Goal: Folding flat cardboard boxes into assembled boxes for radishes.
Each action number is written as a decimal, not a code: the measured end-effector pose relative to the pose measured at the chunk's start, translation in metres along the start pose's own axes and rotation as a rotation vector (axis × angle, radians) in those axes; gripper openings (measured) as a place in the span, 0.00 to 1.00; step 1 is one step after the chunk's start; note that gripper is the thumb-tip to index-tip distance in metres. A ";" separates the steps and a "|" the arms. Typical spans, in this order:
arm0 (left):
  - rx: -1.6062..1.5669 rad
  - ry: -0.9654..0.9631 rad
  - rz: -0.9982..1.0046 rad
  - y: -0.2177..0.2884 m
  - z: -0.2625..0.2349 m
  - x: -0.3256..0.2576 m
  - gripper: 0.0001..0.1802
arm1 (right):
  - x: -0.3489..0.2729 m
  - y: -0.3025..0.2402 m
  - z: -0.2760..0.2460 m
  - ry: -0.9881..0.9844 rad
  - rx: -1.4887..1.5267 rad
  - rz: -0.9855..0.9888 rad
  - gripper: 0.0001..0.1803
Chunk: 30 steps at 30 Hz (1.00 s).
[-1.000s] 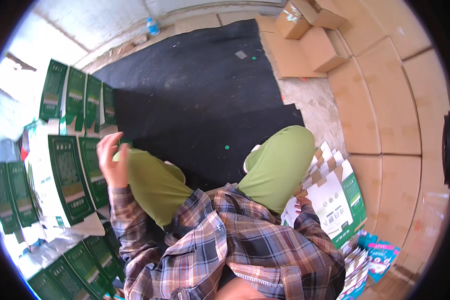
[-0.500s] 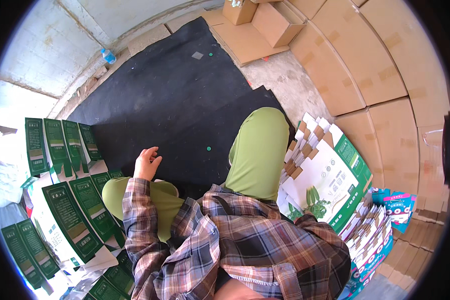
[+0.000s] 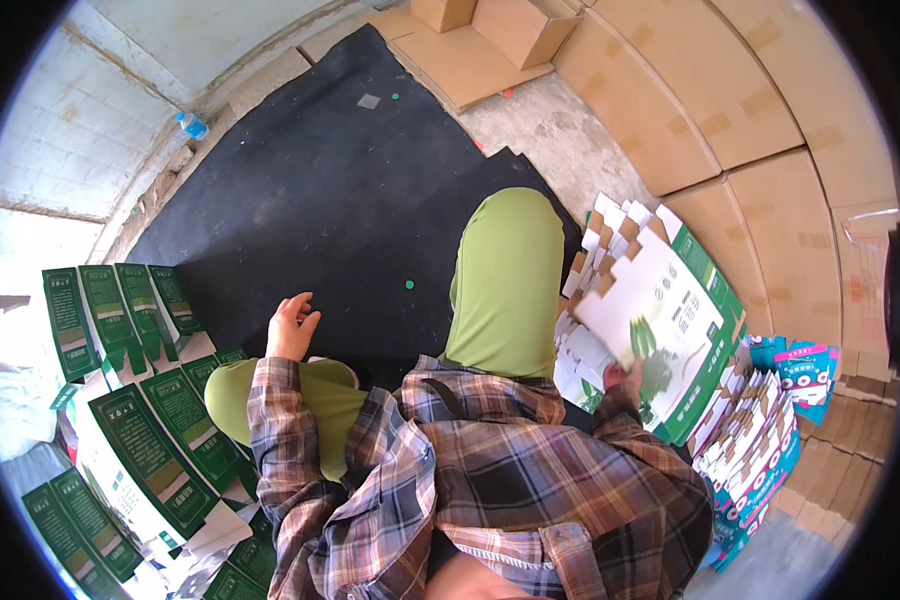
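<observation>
My left hand (image 3: 294,328) hovers over the black mat (image 3: 300,200) beside my left knee, its fingers loosely bent, the thumb apart, and nothing in it. At my right side lies a stack of flattened white and green cartons printed with leafy vegetables. My right hand (image 3: 625,382) grips the near left edge of the top flat carton (image 3: 675,305), which is tilted up from those below it. Some of that hand is blurred, and its fingertips are partly hidden.
Folded green and white boxes (image 3: 155,445) stand in rows at my left. Teal and pink flat cartons (image 3: 750,440) are stacked at my right, behind them large brown boxes (image 3: 690,120). An open brown carton (image 3: 515,35) lies far ahead; a bottle (image 3: 192,125) rests by the wall.
My right hand has come up from the near edge of the stack and now shows on the top carton, whose left side has lifted. My left hand has hardly moved.
</observation>
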<state>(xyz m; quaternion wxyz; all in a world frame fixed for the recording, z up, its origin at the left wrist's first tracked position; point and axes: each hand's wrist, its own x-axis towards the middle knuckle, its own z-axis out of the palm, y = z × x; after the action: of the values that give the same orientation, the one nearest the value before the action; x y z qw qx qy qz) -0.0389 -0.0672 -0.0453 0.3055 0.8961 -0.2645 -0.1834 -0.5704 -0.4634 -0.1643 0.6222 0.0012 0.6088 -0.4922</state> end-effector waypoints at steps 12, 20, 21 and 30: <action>-0.340 0.090 -0.021 0.001 -0.014 0.006 0.19 | -0.194 -0.032 0.236 -0.701 -0.196 -0.051 0.09; -0.687 0.303 -0.186 0.001 -0.043 0.015 0.28 | -0.250 -0.004 0.327 -1.123 -0.573 0.183 0.22; -0.808 0.380 -0.216 0.004 -0.051 0.016 0.31 | -0.253 0.002 0.337 -1.135 -0.586 0.192 0.22; -1.593 0.568 0.534 -0.055 -0.118 0.004 0.19 | -0.286 0.099 0.397 -1.333 -0.938 0.613 0.23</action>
<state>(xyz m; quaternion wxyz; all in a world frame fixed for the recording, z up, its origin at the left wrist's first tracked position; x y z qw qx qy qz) 0.0414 0.0204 0.0066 0.9253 0.3377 -0.1727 -0.0064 -0.1447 -0.4764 0.0961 0.8903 -0.3797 0.2305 0.1004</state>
